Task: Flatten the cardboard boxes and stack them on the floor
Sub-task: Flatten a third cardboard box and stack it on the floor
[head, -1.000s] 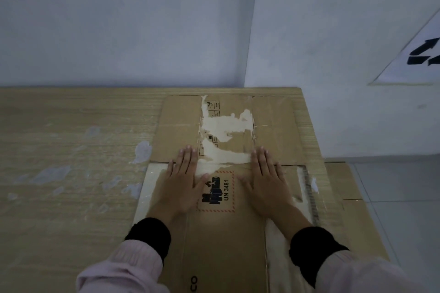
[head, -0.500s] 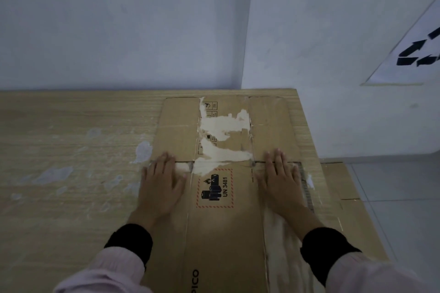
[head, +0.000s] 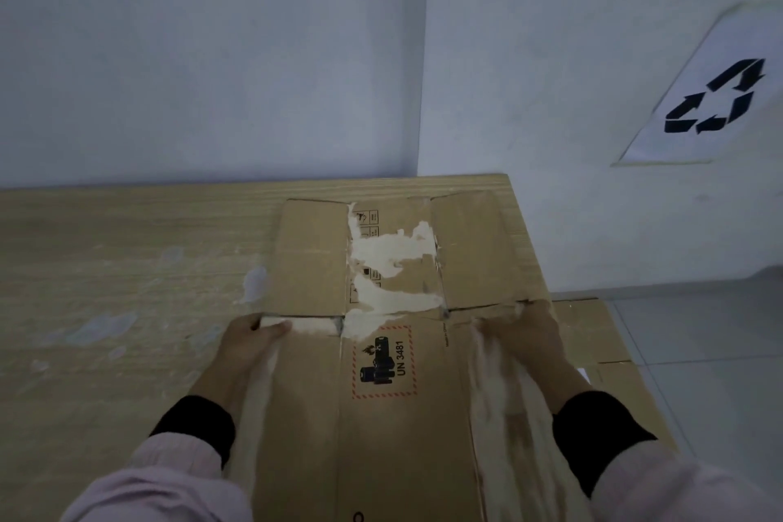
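Observation:
A flattened brown cardboard box (head: 394,428) lies on the wooden table, its far flaps spread out and its paper skin torn off in white patches. A red-bordered UN 3481 battery label sits in its middle. My left hand (head: 245,352) grips the box's left edge, thumb on top and fingers curled under. My right hand (head: 529,339) grips the right edge the same way, near the slit between flap and panel. Both edges look slightly raised and blurred.
The wooden table (head: 127,309) stands in a wall corner, with worn pale spots to the left. More flat cardboard (head: 601,352) lies on the tiled floor at the right. A recycling sign (head: 712,102) hangs on the right wall.
My hands slid apart from the box's middle to its left and right edges. They went from pressing flat to curling round the edges.

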